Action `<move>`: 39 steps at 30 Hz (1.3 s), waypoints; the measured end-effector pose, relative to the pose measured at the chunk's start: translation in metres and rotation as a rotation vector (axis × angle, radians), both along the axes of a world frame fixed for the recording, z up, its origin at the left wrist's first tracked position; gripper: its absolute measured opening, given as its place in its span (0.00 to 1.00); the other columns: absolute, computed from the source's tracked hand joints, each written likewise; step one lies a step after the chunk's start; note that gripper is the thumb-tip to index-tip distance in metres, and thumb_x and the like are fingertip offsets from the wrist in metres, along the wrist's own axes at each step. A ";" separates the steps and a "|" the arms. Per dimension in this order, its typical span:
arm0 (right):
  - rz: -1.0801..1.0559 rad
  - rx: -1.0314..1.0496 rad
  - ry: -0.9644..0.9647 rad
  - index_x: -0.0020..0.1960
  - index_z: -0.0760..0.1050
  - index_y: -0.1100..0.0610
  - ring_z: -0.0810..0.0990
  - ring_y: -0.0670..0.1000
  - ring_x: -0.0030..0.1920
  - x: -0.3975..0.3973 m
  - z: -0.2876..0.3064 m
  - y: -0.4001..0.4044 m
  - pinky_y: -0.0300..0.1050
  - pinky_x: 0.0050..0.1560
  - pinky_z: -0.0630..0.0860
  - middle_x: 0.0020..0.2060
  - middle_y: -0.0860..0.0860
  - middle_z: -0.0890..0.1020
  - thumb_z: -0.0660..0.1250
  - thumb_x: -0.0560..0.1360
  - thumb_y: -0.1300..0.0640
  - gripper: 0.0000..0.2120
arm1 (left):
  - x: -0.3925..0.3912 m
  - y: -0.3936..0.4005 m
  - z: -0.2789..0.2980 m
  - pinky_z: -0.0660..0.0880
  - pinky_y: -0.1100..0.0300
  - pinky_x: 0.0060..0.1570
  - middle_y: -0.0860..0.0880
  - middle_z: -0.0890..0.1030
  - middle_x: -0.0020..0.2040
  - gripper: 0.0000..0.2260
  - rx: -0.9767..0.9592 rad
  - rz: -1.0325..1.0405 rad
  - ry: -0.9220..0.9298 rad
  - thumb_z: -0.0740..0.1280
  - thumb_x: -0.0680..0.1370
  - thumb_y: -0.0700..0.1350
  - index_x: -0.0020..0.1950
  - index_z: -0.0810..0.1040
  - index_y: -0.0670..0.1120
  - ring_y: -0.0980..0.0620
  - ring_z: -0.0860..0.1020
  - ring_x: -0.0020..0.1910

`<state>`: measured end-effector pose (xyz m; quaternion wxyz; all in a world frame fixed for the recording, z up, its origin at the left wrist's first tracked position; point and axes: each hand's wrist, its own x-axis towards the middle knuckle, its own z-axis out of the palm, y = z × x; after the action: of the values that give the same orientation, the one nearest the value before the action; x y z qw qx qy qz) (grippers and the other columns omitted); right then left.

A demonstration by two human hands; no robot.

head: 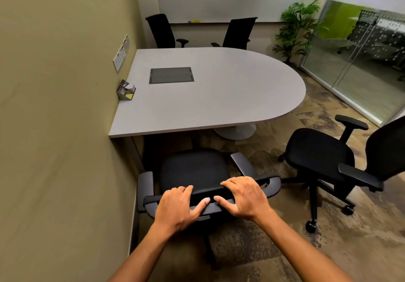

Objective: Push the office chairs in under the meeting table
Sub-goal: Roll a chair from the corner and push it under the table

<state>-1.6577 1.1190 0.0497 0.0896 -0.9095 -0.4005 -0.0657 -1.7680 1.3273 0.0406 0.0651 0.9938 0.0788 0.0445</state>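
Observation:
A black office chair [194, 167] stands right in front of me, its seat just short of the near edge of the grey meeting table [219, 97]. My left hand [178, 207] and my right hand [245, 196] both grip the top of its backrest, fingers curled over the rail. A second black chair [317, 150] stands out on the floor to the right, turned away from the table. Two more black chairs sit at the table's far side, the left far chair [160, 30] and the right far chair [238, 33].
A beige wall [54, 106] runs close along the left, with socket plates [121, 53]. The table's white pedestal base [236, 131] stands under its round end. A potted plant [295, 27] and a glass partition [355, 62] close off the right. Carpet lies open at the lower right.

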 end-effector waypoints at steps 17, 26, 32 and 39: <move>-0.097 -0.018 -0.007 0.56 0.80 0.51 0.80 0.53 0.45 0.083 -0.022 0.068 0.52 0.48 0.75 0.46 0.49 0.84 0.42 0.75 0.25 0.40 | 0.093 0.073 -0.003 0.77 0.54 0.57 0.50 0.83 0.59 0.39 -0.044 -0.017 0.006 0.47 0.75 0.74 0.67 0.78 0.48 0.49 0.81 0.58; -0.096 -0.021 0.019 0.57 0.80 0.49 0.80 0.51 0.46 0.124 -0.022 0.116 0.50 0.50 0.74 0.47 0.48 0.84 0.38 0.74 0.24 0.41 | 0.136 0.121 -0.011 0.78 0.53 0.55 0.51 0.85 0.55 0.40 -0.032 0.010 -0.010 0.44 0.75 0.76 0.63 0.80 0.50 0.51 0.82 0.54; -0.172 -0.016 -0.008 0.57 0.80 0.49 0.80 0.50 0.45 0.171 -0.015 0.151 0.50 0.50 0.74 0.46 0.47 0.84 0.38 0.74 0.24 0.41 | 0.187 0.155 0.001 0.79 0.52 0.51 0.51 0.85 0.51 0.41 -0.047 -0.025 -0.059 0.42 0.74 0.77 0.56 0.82 0.49 0.50 0.82 0.49; -0.127 -0.028 -0.037 0.58 0.80 0.49 0.81 0.50 0.47 0.204 -0.009 0.193 0.50 0.51 0.75 0.48 0.47 0.84 0.40 0.74 0.24 0.40 | 0.214 0.193 0.005 0.77 0.52 0.53 0.50 0.84 0.53 0.39 -0.028 -0.008 -0.035 0.44 0.74 0.75 0.60 0.80 0.49 0.49 0.81 0.52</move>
<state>-1.4537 1.3120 0.0409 0.0652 -0.9329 -0.3445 -0.0824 -1.5543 1.5207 0.0460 0.0806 0.9921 0.0745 0.0606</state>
